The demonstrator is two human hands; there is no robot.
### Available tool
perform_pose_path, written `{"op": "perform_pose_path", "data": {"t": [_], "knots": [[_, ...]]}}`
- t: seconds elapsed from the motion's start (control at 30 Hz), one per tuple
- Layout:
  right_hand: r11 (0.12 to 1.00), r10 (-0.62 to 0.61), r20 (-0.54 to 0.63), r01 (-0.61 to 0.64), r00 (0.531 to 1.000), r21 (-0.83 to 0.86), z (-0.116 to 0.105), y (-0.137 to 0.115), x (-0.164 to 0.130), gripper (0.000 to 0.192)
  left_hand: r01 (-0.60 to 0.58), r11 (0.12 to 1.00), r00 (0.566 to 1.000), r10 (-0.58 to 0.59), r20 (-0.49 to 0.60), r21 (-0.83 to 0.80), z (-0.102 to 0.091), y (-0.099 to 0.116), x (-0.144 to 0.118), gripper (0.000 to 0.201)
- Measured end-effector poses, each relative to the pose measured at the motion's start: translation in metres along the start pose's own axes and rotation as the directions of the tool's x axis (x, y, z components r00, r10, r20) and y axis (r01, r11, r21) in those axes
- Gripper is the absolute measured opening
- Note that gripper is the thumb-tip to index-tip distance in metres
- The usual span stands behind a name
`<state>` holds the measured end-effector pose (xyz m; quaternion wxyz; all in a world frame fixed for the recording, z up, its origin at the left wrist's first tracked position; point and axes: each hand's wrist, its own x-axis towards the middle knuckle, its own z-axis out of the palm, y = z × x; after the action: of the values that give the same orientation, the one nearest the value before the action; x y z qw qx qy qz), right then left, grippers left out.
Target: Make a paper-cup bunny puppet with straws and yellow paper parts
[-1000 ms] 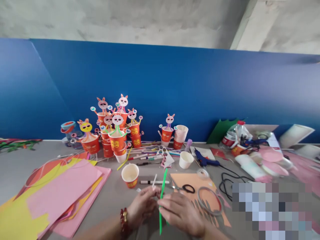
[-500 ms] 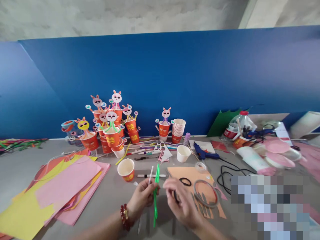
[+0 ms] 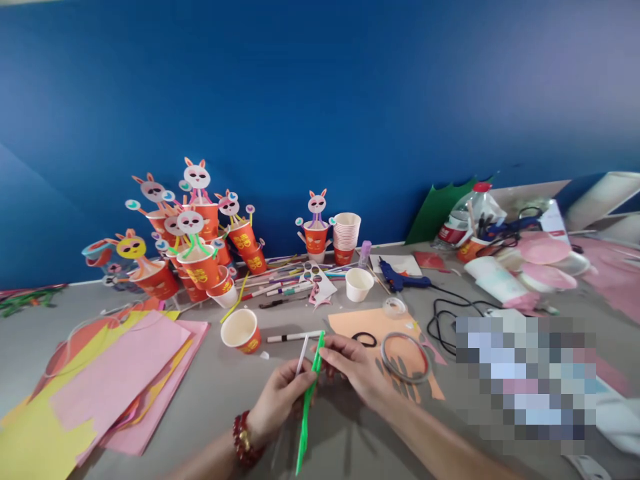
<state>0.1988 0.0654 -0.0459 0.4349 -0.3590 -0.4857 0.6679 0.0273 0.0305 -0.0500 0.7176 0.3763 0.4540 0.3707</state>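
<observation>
My left hand [image 3: 281, 399], with a red bead bracelet on its wrist, is closed around a bent green pipe cleaner [image 3: 303, 433] and a thin white stick [image 3: 302, 355]. The pipe cleaner stands tilted, its lower end hanging below the fingers. At its upper end, the fingertips of my right hand [image 3: 356, 368] pinch the green stem. Behind the hands lies a black-and-white marker [image 3: 290, 337]. To its left, an open paper cup [image 3: 241, 331] stands upright on the grey table.
Coloured paper sheets [image 3: 135, 387] lie at left. Paper cups with rabbit figures [image 3: 197, 270] stand behind them. A blue glue gun [image 3: 404, 277], its black cord, cut orange paper [image 3: 345, 323] and a wire ring [image 3: 406, 380] are on the right. A blue panel [image 3: 280, 100] closes the back.
My right hand has moved in to the green pipe cleaner and now pinches its upper end. The pipe cleaner leans more to the right at the top. The view has tilted down.
</observation>
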Motion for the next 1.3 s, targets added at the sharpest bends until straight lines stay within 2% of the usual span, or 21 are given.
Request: {"op": "perform_pose_path", "data": {"t": [0.17,0.37,0.53,0.7,0.97,1.2,1.3], "knots": [[1.000,0.017,0.034,-0.018,0.999,0.025,0.003,0.003,-0.001,0.033,0.001,1.000,0.999,-0.001,0.044,-0.001,0.000,-0.001,-0.003,0.049],[0.997,-0.004,0.036,0.007,0.999,-0.073,0.007,0.000,-0.004,0.034,-0.016,1.000,0.999,0.015,0.042,0.023,0.001,0.004,-0.004,0.048],[0.999,0.006,-0.056,-0.009,0.998,-0.052,0.001,-0.004,-0.004,0.032,-0.045,0.988,0.998,0.037,0.057,0.147,-0.007,0.005,0.000,0.043],[0.999,0.037,-0.160,-0.034,0.986,0.019,-0.005,-0.009,-0.002,0.033,-0.123,0.950,0.992,0.118,0.035,0.287,-0.012,0.008,0.001,0.043],[0.995,0.002,-0.301,0.027,0.954,0.093,-0.012,-0.007,0.000,0.031,-0.093,0.949,0.996,0.086,0.038,0.301,-0.015,0.000,0.002,0.044],[0.972,-0.048,-0.400,0.135,0.915,0.191,-0.016,-0.019,0.000,0.030,-0.240,0.868,0.971,0.222,0.091,0.436,-0.018,0.005,0.001,0.049],[0.963,-0.046,-0.422,0.153,0.905,0.222,-0.020,-0.027,0.001,0.029,-0.266,0.855,0.964,0.242,0.112,0.445,-0.017,0.009,0.000,0.051]]}}
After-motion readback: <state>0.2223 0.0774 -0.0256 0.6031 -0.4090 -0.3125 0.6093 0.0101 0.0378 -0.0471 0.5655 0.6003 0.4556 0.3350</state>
